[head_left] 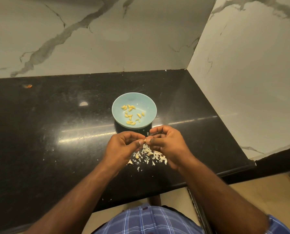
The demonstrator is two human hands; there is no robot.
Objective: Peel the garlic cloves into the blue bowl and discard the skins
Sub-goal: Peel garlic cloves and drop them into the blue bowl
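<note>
Both hands, left hand (124, 142) and right hand (166, 142), pinched one garlic clove (145, 140) at six o'clock of the blue bowl (147, 105).

No readable text, label or number anywhere (none at all).

Black speckled bench (56, 132) in front of me, glossy, light glare streaking across. Small orange smudge (27, 86) near back left edge. White marble-look wall (107, 39) with grey veins behind, same stuff on side wall (250, 73) at right. My blue plaid shirt (149, 220) at bottom. Tan floor (258, 196) below bench edge.
</note>
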